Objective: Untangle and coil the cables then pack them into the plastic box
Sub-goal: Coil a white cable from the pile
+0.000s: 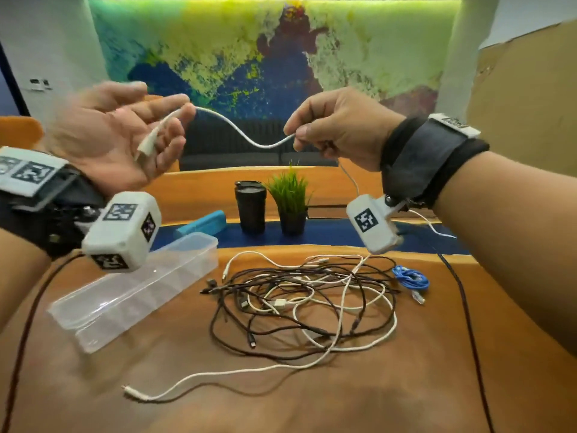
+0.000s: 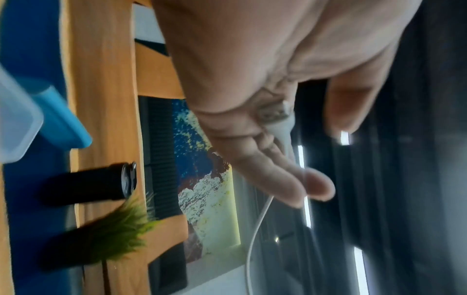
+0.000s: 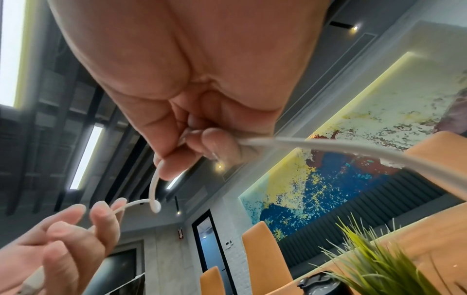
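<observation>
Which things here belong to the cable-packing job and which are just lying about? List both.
Part of the job:
white cable, held between left hand and right hand
tangled cables on the table
blue cable, bundled beside the tangle
plastic box, nothing in it yet

Just lying about:
black tumbler
potted grass plant
blue case

Count for you, operator: two hands up, left hand (image 1: pixel 115 135) and right hand (image 1: pixel 337 126), with one white cable (image 1: pixel 246 135) strung between them. One clear plastic box (image 1: pixel 131 292) on the table (image 1: pixel 312 401). One blue cable bundle (image 1: pixel 410 278). One tangled pile of black and white cables (image 1: pixel 306 301); separate strands can't be counted. One black tumbler (image 1: pixel 250 206), one potted plant (image 1: pixel 290 198), one blue case (image 1: pixel 203 225).
</observation>
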{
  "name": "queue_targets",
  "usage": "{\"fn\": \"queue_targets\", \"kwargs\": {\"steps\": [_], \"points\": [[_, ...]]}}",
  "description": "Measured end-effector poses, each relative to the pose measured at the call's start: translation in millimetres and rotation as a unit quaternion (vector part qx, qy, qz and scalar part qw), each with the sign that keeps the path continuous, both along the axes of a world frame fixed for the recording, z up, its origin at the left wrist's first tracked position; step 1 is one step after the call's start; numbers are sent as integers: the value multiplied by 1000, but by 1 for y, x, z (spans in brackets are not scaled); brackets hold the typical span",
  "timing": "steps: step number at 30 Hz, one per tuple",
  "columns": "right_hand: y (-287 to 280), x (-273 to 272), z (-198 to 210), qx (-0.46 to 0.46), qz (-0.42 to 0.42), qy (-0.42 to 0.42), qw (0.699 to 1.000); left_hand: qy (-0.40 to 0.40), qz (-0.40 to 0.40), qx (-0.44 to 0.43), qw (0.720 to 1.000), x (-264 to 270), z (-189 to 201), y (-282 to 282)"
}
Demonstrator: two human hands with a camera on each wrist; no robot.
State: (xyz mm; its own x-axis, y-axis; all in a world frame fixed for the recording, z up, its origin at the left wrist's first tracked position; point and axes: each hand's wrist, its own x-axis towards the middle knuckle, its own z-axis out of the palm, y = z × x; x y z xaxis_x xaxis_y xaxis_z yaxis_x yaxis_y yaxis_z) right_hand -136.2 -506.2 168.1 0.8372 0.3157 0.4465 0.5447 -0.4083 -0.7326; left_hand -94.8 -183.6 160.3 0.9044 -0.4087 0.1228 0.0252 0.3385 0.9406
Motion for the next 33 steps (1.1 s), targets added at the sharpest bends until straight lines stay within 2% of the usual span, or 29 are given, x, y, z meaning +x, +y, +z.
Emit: {"fn": "queue_targets", "kwargs": {"steps": [2, 3, 5, 7, 9, 12, 13, 16, 18, 20, 22, 23, 24, 25, 26, 27, 28, 29, 30, 32, 33], "points": [[6, -1, -1, -47, -5, -21, 999, -78, 87, 105, 988, -15, 0, -25], [12, -3, -2, -81, 2, -34, 996, -115, 98, 163, 975, -22, -1, -39], [27, -5, -4, -137, 30, -62, 988, -166, 80, 266, 946, -36, -2, -71], [39, -5, -5, -154, 50, -99, 982, -217, 66, 363, 904, -46, -3, -96], [40, -1, -4, -126, 39, -130, 983, -251, 58, 406, 877, -49, 0, -109], [21, 10, -5, -85, 1, -117, 990, -296, 105, 460, 831, -43, 1, -103], [14, 12, -7, -83, -4, -106, 991, -297, 103, 469, 825, -43, 0, -99], [2, 15, -19, -139, -58, -107, 983, -319, 74, 454, 828, -49, -4, -91], [-6, 25, -25, -172, -141, -114, 968, -354, 107, 405, 836, -52, 2, -84], [-20, 36, -32, -212, -220, -94, 948, -366, 160, 319, 859, -49, 16, -68], [-28, 36, -45, -365, -264, 2, 893, -355, 203, 245, 879, -44, 30, -47], [-30, 37, -55, -429, -261, 63, 863, -346, 217, 232, 883, -43, 34, -37], [-31, 36, -64, -432, -248, 118, 859, -346, 226, 232, 881, -42, 34, -30], [-30, 33, -68, -379, -232, 165, 881, -354, 226, 241, 875, -42, 30, -25], [-27, 33, -68, -287, -214, 186, 915, -363, 217, 253, 870, -41, 24, -23], [-24, 34, -66, -203, -199, 187, 940, -368, 205, 261, 869, -42, 18, -24], [-20, 35, -62, -153, -182, 186, 953, -371, 189, 259, 872, -43, 13, -26], [-15, 34, -58, -145, -163, 192, 957, -370, 179, 252, 876, -45, 10, -30], [-10, 33, -58, -188, -149, 201, 950, -372, 173, 242, 879, -47, 9, -34], [4, 29, -74, -309, -138, 224, 914, -377, 174, 219, 883, -53, 17, -41], [10, 28, -86, -327, -141, 239, 903, -387, 171, 210, 882, -57, 23, -44]]}}
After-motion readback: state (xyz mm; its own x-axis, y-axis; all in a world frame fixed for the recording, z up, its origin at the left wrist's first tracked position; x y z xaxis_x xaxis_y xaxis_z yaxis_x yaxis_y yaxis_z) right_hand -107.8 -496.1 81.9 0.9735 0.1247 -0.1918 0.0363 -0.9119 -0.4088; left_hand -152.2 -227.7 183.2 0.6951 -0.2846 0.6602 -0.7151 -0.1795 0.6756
